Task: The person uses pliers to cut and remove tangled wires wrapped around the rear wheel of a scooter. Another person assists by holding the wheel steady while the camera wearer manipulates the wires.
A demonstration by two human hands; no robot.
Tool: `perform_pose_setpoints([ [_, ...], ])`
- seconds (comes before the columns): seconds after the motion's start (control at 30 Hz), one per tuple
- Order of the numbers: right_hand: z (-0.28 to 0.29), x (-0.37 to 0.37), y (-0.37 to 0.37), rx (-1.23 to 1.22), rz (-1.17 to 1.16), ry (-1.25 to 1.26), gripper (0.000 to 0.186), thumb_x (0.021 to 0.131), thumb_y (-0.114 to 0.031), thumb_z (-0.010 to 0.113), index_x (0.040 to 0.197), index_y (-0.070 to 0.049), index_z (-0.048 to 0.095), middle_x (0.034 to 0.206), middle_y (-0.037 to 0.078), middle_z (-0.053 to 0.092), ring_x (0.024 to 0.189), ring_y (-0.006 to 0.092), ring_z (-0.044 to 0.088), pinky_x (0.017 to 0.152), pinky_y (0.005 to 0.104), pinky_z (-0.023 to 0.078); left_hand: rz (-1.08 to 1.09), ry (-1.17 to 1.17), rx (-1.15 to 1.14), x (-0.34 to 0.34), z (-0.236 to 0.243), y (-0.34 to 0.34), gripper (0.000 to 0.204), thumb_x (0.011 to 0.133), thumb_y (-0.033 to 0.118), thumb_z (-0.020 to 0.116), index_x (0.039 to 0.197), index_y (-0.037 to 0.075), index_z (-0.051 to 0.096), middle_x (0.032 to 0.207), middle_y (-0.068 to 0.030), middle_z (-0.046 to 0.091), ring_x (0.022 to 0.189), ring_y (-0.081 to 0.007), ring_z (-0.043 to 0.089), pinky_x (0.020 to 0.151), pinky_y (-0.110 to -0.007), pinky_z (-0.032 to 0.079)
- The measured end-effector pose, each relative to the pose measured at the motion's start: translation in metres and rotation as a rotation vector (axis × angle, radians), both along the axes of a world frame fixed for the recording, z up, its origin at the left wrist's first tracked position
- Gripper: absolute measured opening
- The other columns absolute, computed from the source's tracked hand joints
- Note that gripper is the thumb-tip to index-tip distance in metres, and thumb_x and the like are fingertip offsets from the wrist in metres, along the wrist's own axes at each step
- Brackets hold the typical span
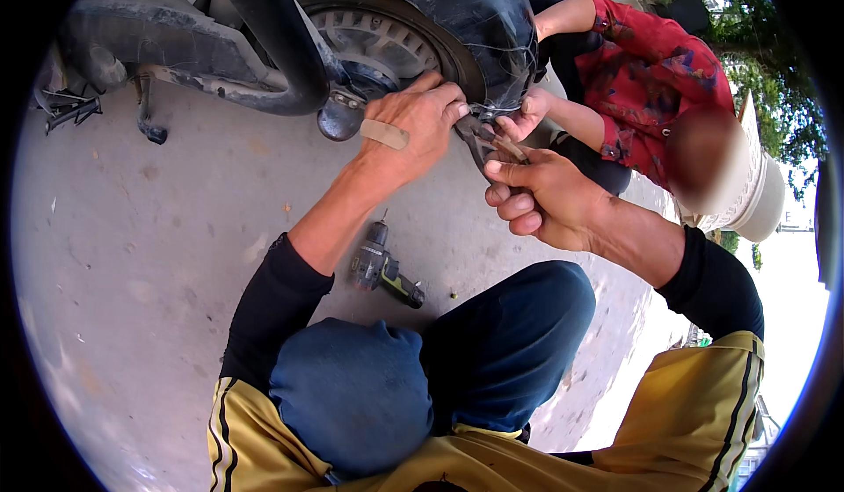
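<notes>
My left hand (413, 123), with a plaster on its back, is closed at the lower edge of the wheel (369, 39), its thumb beside the plier jaws; what it holds is hidden. My right hand (549, 193) grips dark metal pliers (479, 143), whose jaws are at thin wires (497, 107) beneath the black fender (457, 8). Another person's hand (519, 118) pinches near the wires, just beyond the pliers, and that person's other arm (567, 15) reaches to the fender's right side.
A cordless drill (391, 281) lies on the pavement (149, 246) between my forearms. A person in a red patterned shirt (651, 87) squats at right. The vehicle's frame (176, 52) and stand (149, 118) fill the upper left. My knees (352, 386) are below.
</notes>
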State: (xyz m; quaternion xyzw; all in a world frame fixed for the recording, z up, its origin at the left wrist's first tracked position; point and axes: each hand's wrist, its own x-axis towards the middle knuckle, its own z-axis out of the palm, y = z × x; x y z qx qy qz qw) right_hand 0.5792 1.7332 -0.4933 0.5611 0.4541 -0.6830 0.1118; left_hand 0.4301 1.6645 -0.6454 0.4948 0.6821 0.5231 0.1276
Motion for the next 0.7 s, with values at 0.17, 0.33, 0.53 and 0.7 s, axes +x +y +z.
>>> perform_pose_setpoints([
  [0.17,-0.016,0.014,-0.006,0.034,-0.002,0.1,0.012,0.108,-0.014,0.06,0.107,-0.01,0.049,0.088,0.004,0.052,0.064,0.0078,0.039,0.052,0.0254,0.033,0.005,-0.039,-0.054,0.003,0.01,0.004,0.024,0.101,0.029,0.066,0.103,0.007,0.074,0.106,-0.0098,0.071,0.096,-0.0368,0.07,0.081,-0.047,0.052],
  [0.33,-0.035,0.028,-0.008,0.006,0.01,0.216,0.019,0.109,-0.017,0.057,0.121,-0.007,0.046,0.093,0.006,0.054,0.068,0.0113,0.046,0.059,0.0288,0.043,0.101,0.001,-0.094,0.012,0.008,0.01,0.026,0.099,0.031,0.066,0.103,0.007,0.074,0.106,-0.0098,0.072,0.097,-0.0362,0.07,0.082,-0.047,0.052],
  [0.53,-0.056,0.047,0.001,0.057,0.103,0.199,0.037,0.111,-0.038,0.054,0.132,-0.008,0.052,0.11,0.014,0.069,0.079,0.016,0.057,0.07,0.0306,0.048,0.162,0.036,-0.137,0.021,0.014,0.013,0.028,0.099,0.033,0.065,0.102,0.006,0.074,0.103,-0.0114,0.071,0.094,-0.0374,0.068,0.081,-0.047,0.051],
  [0.7,-0.086,0.088,0.037,-0.035,0.271,0.281,0.048,0.108,-0.047,0.058,0.135,-0.007,0.057,0.127,0.014,0.071,0.102,0.0172,0.061,0.087,0.0367,0.049,0.187,0.078,-0.153,0.018,0.007,0.015,0.03,0.101,0.033,0.063,0.098,0.005,0.073,0.1,-0.0137,0.072,0.089,-0.0418,0.068,0.079,-0.051,0.051],
])
